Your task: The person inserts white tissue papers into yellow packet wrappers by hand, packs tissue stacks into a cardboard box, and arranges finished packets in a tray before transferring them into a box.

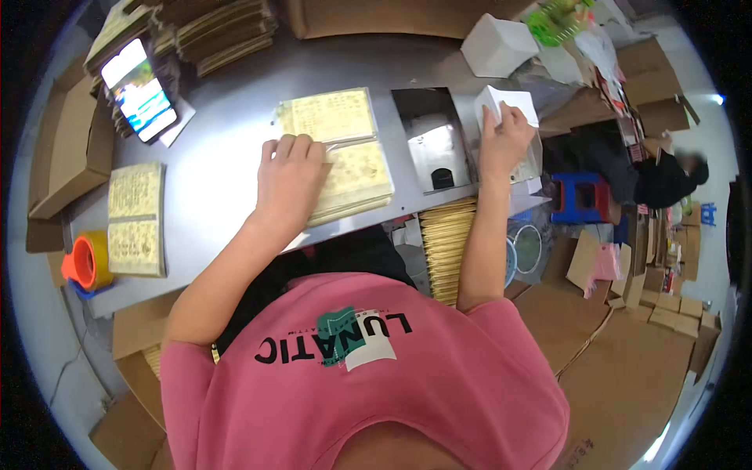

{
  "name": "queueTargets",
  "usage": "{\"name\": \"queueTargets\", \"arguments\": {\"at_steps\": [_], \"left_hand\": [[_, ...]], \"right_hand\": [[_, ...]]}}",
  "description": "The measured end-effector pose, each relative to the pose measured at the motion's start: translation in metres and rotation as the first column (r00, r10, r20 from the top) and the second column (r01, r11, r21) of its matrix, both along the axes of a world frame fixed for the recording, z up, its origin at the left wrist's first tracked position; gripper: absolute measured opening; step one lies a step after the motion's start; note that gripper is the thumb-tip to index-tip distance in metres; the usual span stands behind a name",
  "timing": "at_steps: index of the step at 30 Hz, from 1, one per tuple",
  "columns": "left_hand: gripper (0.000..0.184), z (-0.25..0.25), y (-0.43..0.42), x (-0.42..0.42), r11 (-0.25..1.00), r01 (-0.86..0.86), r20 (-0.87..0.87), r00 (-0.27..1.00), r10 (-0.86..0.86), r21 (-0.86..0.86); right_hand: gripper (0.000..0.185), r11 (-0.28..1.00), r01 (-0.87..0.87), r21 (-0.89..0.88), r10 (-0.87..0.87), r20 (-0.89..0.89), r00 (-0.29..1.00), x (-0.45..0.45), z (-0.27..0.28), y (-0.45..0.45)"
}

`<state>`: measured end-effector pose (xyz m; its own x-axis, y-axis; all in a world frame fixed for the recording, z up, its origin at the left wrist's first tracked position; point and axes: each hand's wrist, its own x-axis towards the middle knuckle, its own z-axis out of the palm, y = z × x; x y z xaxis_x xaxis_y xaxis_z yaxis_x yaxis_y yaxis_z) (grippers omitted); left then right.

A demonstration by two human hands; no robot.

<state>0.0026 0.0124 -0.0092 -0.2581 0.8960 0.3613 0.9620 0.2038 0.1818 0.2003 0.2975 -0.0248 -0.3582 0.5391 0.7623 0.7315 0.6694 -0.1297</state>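
Observation:
A stack of yellow patterned sheets [352, 176], seemingly in clear plastic sleeves, lies on the metal table in front of me. My left hand [291, 182] is at its left edge, fingers curled and close together, thumb side against the sheets. Over to the right, my right hand [505, 141] has its bent fingers on white paper [513, 102] in a small holder. Thumb and fingers close on the paper's near edge; how many sheets they grip is hidden. Between the hands, a dark-framed shiny plate [433, 145] is set on the table.
A similar yellow pack [136, 223] lies at left beside an orange tape roll [92, 260]. A lit phone [139, 90] leans near stacked bundles [223, 35]. Cardboard boxes [74, 149] flank the table. A white box [499, 45] stands behind my right hand. Another person [666, 180] is far right.

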Motion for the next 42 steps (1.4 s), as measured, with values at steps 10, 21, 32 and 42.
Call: {"name": "queueTargets", "arguments": {"at_steps": [10, 21, 32, 42], "left_hand": [[0.012, 0.006, 0.003, -0.006, 0.996, -0.08, 0.248, 0.966, 0.068, 0.038], [0.016, 0.007, 0.014, -0.023, 0.996, -0.071, 0.483, 0.874, 0.039, 0.049], [0.012, -0.008, -0.001, -0.022, 0.973, 0.005, 0.268, 0.961, -0.069, 0.232], [0.014, -0.008, -0.008, -0.024, 0.972, -0.016, 0.213, 0.976, -0.035, 0.235]], "right_hand": [[0.022, 0.936, -0.136, -0.324, 0.103, -0.119, 0.988, 0.013, 0.02, 0.013], [0.028, 0.467, -0.679, -0.566, 0.165, -0.699, 0.696, -0.056, 0.025, -0.075], [0.028, 0.152, -0.77, -0.62, 0.564, -0.586, 0.583, -0.105, 0.012, -0.118], [0.018, 0.226, -0.779, -0.585, 0.622, -0.529, 0.577, -0.109, 0.005, -0.112]]}}
